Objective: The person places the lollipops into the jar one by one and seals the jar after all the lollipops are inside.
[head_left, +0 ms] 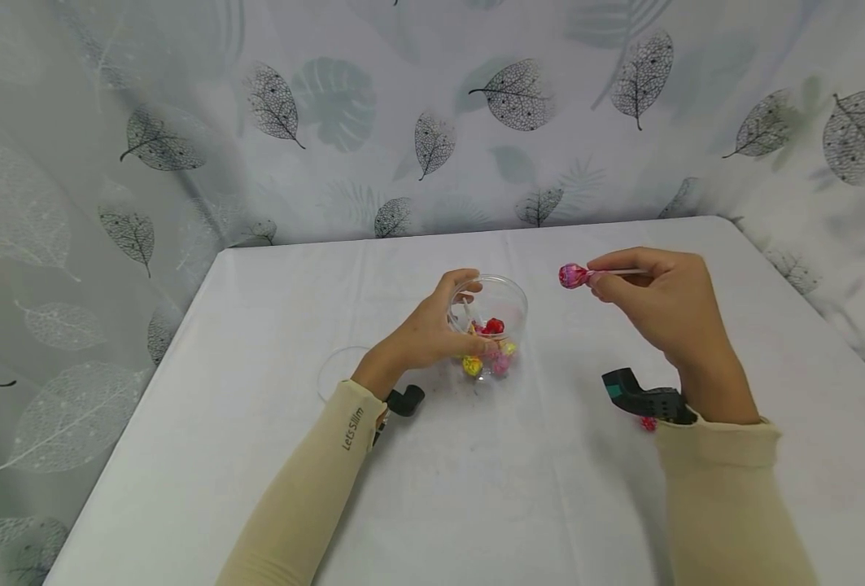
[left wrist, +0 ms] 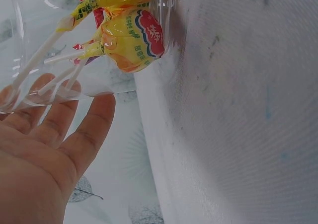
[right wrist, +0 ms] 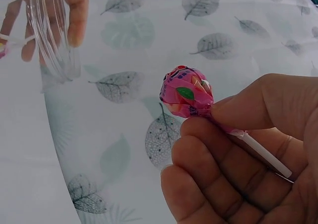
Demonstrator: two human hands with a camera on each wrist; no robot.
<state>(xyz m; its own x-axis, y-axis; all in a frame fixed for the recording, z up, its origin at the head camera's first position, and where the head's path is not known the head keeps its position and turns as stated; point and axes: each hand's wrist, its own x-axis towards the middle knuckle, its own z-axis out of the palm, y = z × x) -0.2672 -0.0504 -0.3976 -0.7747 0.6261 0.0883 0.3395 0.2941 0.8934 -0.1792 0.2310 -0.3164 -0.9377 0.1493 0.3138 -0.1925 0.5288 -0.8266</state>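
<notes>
A clear plastic tub (head_left: 523, 313) stands tilted slightly on the white table, holding several wrapped lollipops (left wrist: 131, 40) in yellow, pink and red. My left hand (head_left: 432, 330) grips the tub around its side, thumb in front and fingers behind. In the left wrist view the white sticks lean toward my fingers inside the wall. To the right, my right hand (head_left: 655, 297) pinches a pink-wrapped lollipop (right wrist: 186, 92) just below its head, in the air. Its white stick (right wrist: 263, 154) lies back across my palm.
A round clear lid (head_left: 321, 376) lies on the table (head_left: 432, 505) behind my left wrist. Something small and red (head_left: 648, 423) shows beside my right wrist. A leaf-print curtain (head_left: 432, 98) hangs behind the table and at its sides.
</notes>
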